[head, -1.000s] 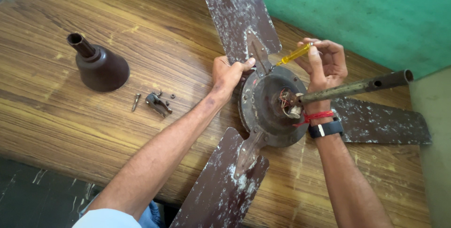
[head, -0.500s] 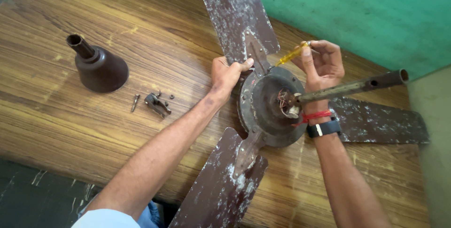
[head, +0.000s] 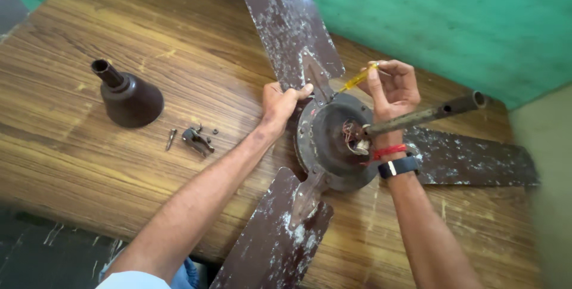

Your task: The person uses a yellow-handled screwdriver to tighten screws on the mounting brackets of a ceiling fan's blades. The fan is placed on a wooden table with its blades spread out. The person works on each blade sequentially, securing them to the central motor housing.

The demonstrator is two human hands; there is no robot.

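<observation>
left hand (head: pixel 279 105) clamped on motor housing (head: pixel 333 140) rim, steadying ceiling fan on bench (head: pixel 71 164) | right hand (head: pixel 390 89) pinching yellow screwdriver (head: pixel 356 78) at blade bracket (head: pixel 317 83) | advice: keep tip seated square, housing braced

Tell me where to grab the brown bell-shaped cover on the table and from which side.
Grip the brown bell-shaped cover by its narrow neck, coming from above. It stands on its wide rim with the neck up and tilted to the left, free all round on the wooden table. The flared body looks too broad and smooth for a sure one-handed hold.
</observation>
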